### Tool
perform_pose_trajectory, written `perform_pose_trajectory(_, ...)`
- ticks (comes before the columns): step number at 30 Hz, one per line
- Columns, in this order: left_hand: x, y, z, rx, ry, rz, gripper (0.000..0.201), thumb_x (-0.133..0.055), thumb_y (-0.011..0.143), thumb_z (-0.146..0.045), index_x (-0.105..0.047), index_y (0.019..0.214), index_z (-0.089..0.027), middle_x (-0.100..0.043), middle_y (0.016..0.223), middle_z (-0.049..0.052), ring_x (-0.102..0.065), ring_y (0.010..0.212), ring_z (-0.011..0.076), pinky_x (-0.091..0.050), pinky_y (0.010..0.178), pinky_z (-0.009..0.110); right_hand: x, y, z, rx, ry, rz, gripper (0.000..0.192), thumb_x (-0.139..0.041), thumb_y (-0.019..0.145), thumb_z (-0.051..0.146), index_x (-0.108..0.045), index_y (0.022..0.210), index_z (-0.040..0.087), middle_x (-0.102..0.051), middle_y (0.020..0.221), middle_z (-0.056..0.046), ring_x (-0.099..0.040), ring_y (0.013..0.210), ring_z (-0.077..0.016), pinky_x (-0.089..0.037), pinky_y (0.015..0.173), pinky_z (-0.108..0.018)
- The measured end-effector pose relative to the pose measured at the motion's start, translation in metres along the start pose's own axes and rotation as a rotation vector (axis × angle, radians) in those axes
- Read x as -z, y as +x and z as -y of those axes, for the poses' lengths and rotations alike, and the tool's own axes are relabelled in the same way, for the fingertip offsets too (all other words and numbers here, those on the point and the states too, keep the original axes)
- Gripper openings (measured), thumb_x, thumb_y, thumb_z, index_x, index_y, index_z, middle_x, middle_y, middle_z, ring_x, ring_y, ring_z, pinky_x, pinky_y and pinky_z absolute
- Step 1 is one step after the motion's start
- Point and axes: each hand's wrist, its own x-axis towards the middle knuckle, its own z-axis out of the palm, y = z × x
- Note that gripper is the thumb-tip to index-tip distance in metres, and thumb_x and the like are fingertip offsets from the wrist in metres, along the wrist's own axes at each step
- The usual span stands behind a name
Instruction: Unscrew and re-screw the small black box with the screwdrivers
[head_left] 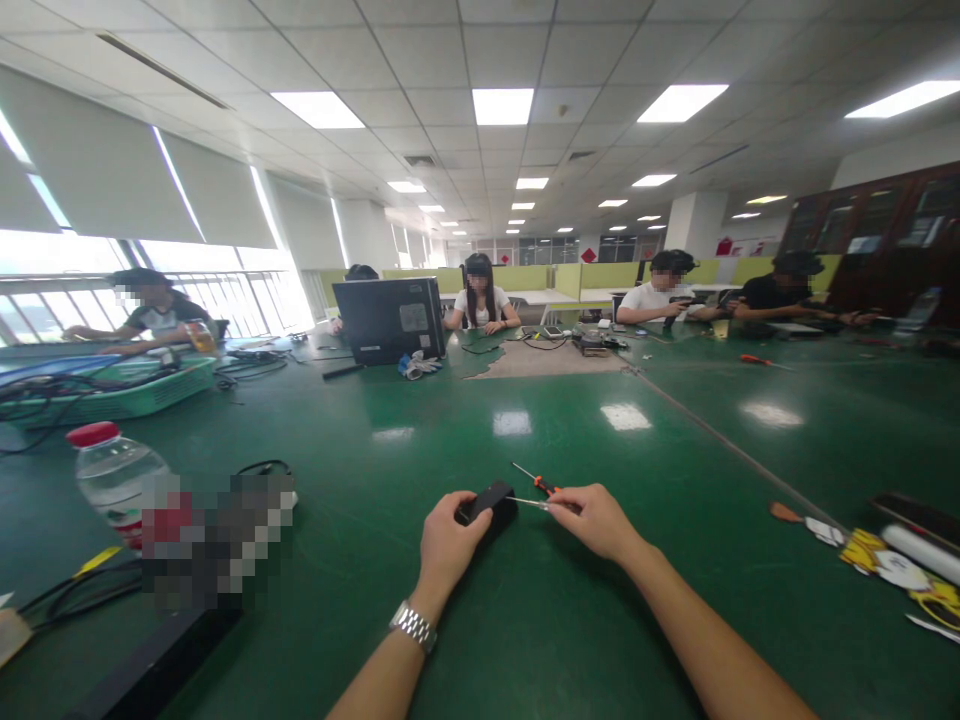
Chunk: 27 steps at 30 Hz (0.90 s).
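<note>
My left hand (448, 545) is closed around a small black box-shaped device (496, 505), steadying it just above or on the green tabletop; I cannot tell which. In my right hand (596, 518) is a thin screwdriver (531, 502), pinched by its handle, which the fingers largely hide. Its slender metal shaft points left, and the tip meets the right side of the black device. Just beyond my right hand, a second screwdriver (545, 485) with an orange and black handle lies on the table.
A red-capped water bottle (120, 480) stands at left, near a green basket (161, 390) of cables. A black computer case (390, 320) and gloves (418, 366) sit farther back. Yellow-handled items (870, 552) lie right. Several people sit around the table; a red screwdriver (757, 360) lies far right.
</note>
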Motion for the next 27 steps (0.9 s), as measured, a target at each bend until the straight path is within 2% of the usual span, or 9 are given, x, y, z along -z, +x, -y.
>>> perform_pose_trajectory(5,-0.001,-0.002,0.002,-0.062,0.020,-0.016,0.030,-0.067,0.068,-0.036,-0.068,0.093,-0.017,-0.068,0.090,0.007,-0.061,0.081,0.0254,-0.047,0.072,0.035,0.003,-0.002,0.005,-0.037,-0.070,0.020,0.032,-0.048,0.085,0.040,-0.076,0.086,0.024,-0.068,0.066,-0.001,-0.056,0.057,-0.0161,-0.033,0.056,-0.025)
perform_pose_trajectory(10,-0.001,-0.005,-0.001,-0.189,0.137,-0.005,0.027,-0.064,0.071,-0.028,-0.064,0.097,-0.019,-0.065,0.093,0.005,-0.061,0.084,0.0233,-0.048,0.073,0.033,0.005,-0.003,0.013,-0.054,-0.177,0.028,0.039,-0.044,0.088,0.041,-0.072,0.071,0.022,-0.065,0.060,-0.002,-0.055,0.055,-0.0154,-0.030,0.055,-0.025)
perform_pose_trajectory(13,-0.002,-0.009,-0.008,-0.301,0.189,0.015,0.026,-0.064,0.072,-0.026,-0.063,0.097,-0.020,-0.064,0.094,0.005,-0.060,0.089,0.0240,-0.048,0.078,0.034,0.002,-0.003,0.018,-0.075,-0.152,0.062,0.045,-0.039,0.090,0.042,-0.068,0.063,0.021,-0.062,0.053,-0.002,-0.054,0.052,-0.0145,-0.030,0.053,-0.024)
perform_pose_trajectory(16,-0.006,-0.011,-0.013,-0.342,0.216,0.028,0.026,-0.064,0.071,-0.025,-0.063,0.097,-0.020,-0.064,0.096,0.006,-0.060,0.091,0.0248,-0.048,0.079,0.035,-0.001,-0.003,0.019,-0.099,-0.074,0.094,0.044,-0.038,0.091,0.040,-0.067,0.065,0.021,-0.060,0.049,-0.001,-0.054,0.050,-0.0141,-0.032,0.053,-0.023)
perform_pose_trajectory(19,-0.006,-0.009,-0.011,-0.307,0.195,-0.001,0.026,-0.064,0.072,-0.025,-0.063,0.097,-0.021,-0.064,0.097,0.006,-0.060,0.091,0.0246,-0.048,0.079,0.035,-0.002,-0.003,0.014,-0.122,-0.021,0.084,0.043,-0.039,0.090,0.040,-0.066,0.064,0.020,-0.059,0.047,0.000,-0.054,0.049,-0.0138,-0.034,0.054,-0.022)
perform_pose_trajectory(25,0.003,0.002,0.005,-0.076,0.008,-0.119,0.032,-0.067,0.069,-0.036,-0.067,0.094,-0.017,-0.068,0.091,0.007,-0.063,0.083,0.0262,-0.050,0.076,0.038,-0.002,-0.002,0.005,-0.213,0.171,0.090,0.044,-0.039,0.089,0.042,-0.064,0.063,0.018,-0.053,0.041,0.002,-0.050,0.043,-0.0125,-0.036,0.052,-0.022)
perform_pose_trajectory(27,0.005,0.005,0.007,-0.047,-0.040,-0.144,0.034,-0.068,0.068,-0.039,-0.068,0.094,-0.017,-0.068,0.090,0.007,-0.063,0.083,0.0273,-0.050,0.077,0.039,-0.003,-0.001,0.005,-0.222,0.224,0.096,0.044,-0.039,0.088,0.042,-0.064,0.063,0.017,-0.050,0.040,0.003,-0.048,0.041,-0.0122,-0.037,0.051,-0.022)
